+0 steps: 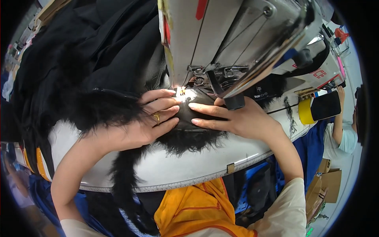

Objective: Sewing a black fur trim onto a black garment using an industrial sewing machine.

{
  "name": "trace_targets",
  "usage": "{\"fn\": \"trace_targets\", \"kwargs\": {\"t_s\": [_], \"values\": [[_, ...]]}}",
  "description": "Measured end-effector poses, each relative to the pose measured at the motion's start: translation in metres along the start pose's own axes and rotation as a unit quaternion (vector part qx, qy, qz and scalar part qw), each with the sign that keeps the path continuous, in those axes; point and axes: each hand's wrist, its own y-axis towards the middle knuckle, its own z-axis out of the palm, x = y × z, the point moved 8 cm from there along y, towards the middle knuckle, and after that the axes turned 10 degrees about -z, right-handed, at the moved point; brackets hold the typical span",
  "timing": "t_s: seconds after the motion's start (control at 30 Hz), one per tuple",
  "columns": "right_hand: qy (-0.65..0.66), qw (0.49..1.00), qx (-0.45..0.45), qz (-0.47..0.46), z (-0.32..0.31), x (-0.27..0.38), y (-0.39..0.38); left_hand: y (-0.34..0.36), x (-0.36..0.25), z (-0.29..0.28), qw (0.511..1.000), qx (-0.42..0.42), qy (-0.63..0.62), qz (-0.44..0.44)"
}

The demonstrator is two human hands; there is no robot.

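Note:
My left hand [152,120], with a ring on one finger, lies with its fingers stretched over a black garment piece [183,123]. My right hand [246,118] rests on the same piece from the other side, its fingers spread toward the left fingertips. Black fluffy trim [193,143] shows along the near side of the piece. Just beyond my fingertips the lit needle area [182,93] of a white sewing machine [215,31] meets the fabric. A dark machine part hides some of my right hand.
A large heap of black cloth [98,43] covers the left side, and a fluffy strip [126,173] hangs over the table edge. A measuring tape [158,189] runs along that edge. Right stand a yellow roll [305,111] and cardboard boxes [329,185]; another person [343,136] is behind.

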Motion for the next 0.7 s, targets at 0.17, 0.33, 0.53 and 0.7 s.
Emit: {"fn": "trace_targets", "kwargs": {"t_s": [0.17, 0.33, 0.53, 0.7], "values": [[-0.047, 0.998, -0.027, -0.018, -0.004, 0.012, 0.002, 0.014, -0.014, -0.001, 0.997, 0.003, -0.069, 0.02], [0.028, 0.997, -0.047, 0.046, -0.003, 0.008, -0.002, 0.009, -0.004, 0.004, 0.995, -0.027, -0.098, 0.007], [0.028, 0.996, -0.034, 0.074, 0.003, 0.001, 0.002, -0.004, 0.016, 0.009, 0.989, -0.024, -0.137, -0.039], [0.105, 0.978, -0.112, 0.14, 0.017, -0.048, 0.0, 0.015, 0.037, -0.006, 0.989, -0.12, -0.057, -0.064]]}}
